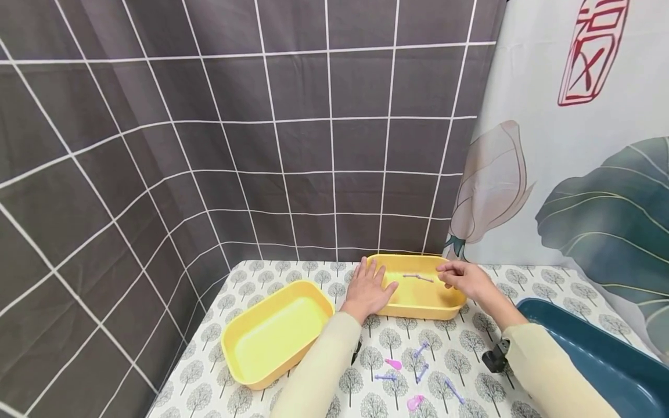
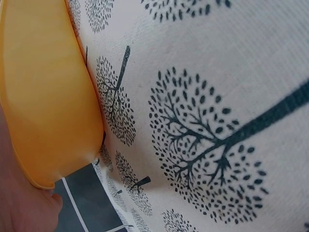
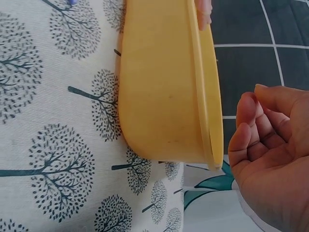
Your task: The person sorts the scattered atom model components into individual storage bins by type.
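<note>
A yellow plastic basin point(image 1: 415, 313) stands at the far edge of the table, with two small light-purple sticks point(image 1: 418, 277) inside, lying end to end. My left hand point(image 1: 366, 290) rests on its left rim, fingers spread. In the left wrist view that hand point(image 2: 24, 193) overlaps the edge of the yellow wall point(image 2: 53, 96). Over the basin's right side is my right hand point(image 1: 465, 278). The right wrist view shows that hand point(image 3: 270, 145) loosely curled above the rim point(image 3: 203, 96), thumb near the index fingertip, nothing visible between them.
Nearer on the tree-print cloth lie several small purple sticks point(image 1: 385, 377) and two pink pieces point(image 1: 394, 364). A second yellow basin point(image 1: 251, 380) sits at the left. At the right edge stands a dark blue basin point(image 1: 585, 325). A dark grid-patterned curtain point(image 1: 360, 145) hangs behind.
</note>
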### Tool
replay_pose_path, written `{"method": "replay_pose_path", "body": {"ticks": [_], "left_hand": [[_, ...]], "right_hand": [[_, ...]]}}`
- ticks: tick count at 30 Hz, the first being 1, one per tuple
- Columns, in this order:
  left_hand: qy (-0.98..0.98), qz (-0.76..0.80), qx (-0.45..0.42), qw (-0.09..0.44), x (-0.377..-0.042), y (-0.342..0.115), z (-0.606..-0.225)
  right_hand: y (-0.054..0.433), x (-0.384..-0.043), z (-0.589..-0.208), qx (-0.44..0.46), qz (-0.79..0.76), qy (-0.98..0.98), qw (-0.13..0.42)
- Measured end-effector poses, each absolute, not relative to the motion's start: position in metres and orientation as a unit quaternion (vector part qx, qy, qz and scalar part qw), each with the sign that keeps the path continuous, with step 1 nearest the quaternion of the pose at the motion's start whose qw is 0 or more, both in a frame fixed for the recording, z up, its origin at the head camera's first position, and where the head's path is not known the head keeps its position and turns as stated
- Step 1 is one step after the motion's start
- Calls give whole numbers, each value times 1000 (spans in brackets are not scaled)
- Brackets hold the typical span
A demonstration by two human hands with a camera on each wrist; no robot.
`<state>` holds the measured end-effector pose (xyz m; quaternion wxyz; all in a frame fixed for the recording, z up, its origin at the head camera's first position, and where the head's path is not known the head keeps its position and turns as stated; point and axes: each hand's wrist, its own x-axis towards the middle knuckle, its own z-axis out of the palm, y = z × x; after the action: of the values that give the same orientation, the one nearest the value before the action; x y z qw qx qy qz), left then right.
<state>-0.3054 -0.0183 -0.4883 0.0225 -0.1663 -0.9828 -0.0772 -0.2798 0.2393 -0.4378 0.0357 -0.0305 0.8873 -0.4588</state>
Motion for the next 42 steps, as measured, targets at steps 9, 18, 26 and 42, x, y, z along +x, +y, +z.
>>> {"method": "replay_pose_path", "body": {"ticks": [9, 18, 26, 42], "left_hand": [[-983, -65, -167, 25, -305, -19, -487], [-983, -73, -166, 23, -304, -18, -487], [-982, -85, -167, 22, -305, -18, -487], [-982, -84, -168, 21, -299, -19, -482]], "right_hand": [[237, -261, -440, -69, -454, 888, 36], [236, -237, -439, -89, -460, 882, 40], [233, -221, -446, -116, -463, 877, 47], [227, -208, -463, -152, -489, 855, 82]]}}
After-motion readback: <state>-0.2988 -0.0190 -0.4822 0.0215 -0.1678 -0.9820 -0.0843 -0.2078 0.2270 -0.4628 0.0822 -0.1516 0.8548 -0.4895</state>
